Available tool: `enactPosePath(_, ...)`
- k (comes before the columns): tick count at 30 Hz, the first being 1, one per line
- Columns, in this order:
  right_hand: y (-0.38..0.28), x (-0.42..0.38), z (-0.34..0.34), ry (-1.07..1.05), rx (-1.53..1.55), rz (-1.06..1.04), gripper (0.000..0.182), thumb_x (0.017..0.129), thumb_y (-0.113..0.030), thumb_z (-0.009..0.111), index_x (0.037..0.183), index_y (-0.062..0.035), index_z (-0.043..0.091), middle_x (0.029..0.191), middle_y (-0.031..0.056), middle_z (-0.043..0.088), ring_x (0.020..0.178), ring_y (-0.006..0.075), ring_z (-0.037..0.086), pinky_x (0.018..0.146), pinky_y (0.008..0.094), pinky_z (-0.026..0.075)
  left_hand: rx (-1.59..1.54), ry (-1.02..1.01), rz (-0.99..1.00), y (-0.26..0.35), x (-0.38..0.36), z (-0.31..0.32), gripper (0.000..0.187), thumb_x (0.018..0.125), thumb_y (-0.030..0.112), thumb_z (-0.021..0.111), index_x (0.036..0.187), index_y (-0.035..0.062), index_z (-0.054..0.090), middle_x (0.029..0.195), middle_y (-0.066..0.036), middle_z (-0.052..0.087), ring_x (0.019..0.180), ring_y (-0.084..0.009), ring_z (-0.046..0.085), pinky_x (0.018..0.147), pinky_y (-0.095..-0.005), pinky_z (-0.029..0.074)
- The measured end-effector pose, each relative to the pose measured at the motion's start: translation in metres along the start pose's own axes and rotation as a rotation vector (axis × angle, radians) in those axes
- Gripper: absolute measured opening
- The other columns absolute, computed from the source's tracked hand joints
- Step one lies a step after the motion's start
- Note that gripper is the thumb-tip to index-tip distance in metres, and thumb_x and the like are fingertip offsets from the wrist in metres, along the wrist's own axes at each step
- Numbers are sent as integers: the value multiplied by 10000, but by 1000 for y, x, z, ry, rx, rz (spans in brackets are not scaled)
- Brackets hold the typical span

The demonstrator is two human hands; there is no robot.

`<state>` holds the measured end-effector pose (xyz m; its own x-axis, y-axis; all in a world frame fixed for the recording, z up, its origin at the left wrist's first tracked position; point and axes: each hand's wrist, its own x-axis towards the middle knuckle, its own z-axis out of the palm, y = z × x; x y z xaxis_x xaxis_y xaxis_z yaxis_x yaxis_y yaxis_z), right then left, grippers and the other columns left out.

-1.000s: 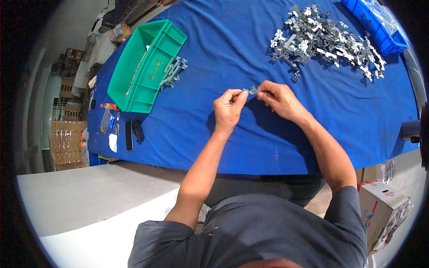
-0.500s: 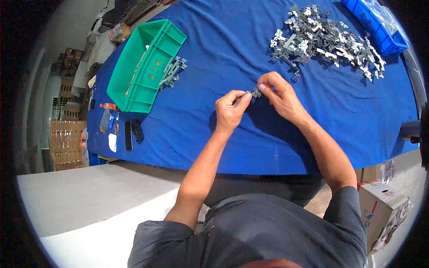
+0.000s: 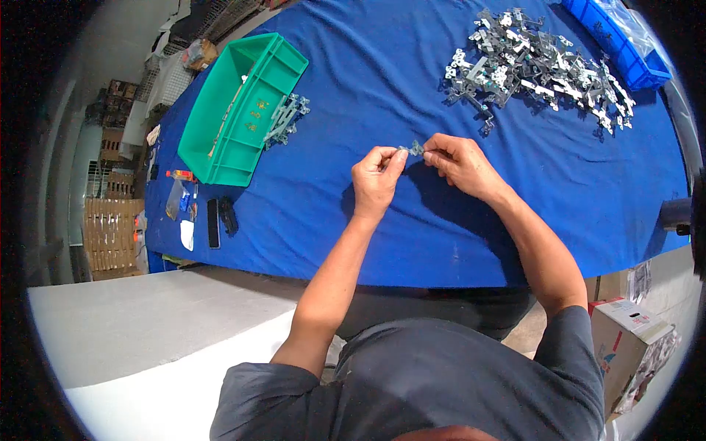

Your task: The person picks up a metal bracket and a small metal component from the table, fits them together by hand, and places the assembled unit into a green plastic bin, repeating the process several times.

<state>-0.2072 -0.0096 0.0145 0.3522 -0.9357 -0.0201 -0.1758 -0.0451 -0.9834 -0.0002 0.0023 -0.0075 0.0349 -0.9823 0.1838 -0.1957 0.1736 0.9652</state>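
Observation:
Between my two hands, above the blue cloth, is a small grey metal bracket (image 3: 415,148) with a lobed end. My left hand (image 3: 376,181) pinches one end of it between thumb and fingers. The fingertips of my right hand (image 3: 462,166) are closed at its other end, touching it. Part of the bracket is hidden by the fingers. A heap of similar small metal brackets (image 3: 535,67), silvery and dark, lies at the far right. A smaller group of grey brackets (image 3: 284,120) lies beside the green bin at the left.
A green plastic bin (image 3: 254,110) stands at the left of the blue cloth (image 3: 353,81). A blue bin (image 3: 610,33) sits at the far right corner. Near the left edge lie a phone (image 3: 213,223), a black object (image 3: 229,214) and small packets. A carton (image 3: 625,323) stands below right.
My right hand has lowered slightly and its fingers have closed in on the bracket's end. The bracket has tilted a little between my hands. My left hand has barely shifted.

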Motion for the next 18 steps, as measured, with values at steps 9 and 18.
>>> enactPosePath(9, 16, 6, 1, 43, -135, -269, 155, 971, -120, 649, 1069, -2, 623, 800, 62, 646, 714, 141, 613, 634, 329, 503, 217, -56, 140, 8, -1, 3, 100, 917, 104, 761, 907, 8, 733, 722, 61, 614, 667, -6, 505, 575, -204, 406)
enactPosePath(18, -1, 3, -8, 19, 45, 41, 189, 970, -149, 621, 992, 32, 667, 820, 69, 703, 717, 135, 633, 645, 325, 509, 29, 9, 6, -5, 0, -1, 113, 951, 128, 730, 919, 21, 710, 706, 61, 588, 591, 1, 460, 503, -196, 357)
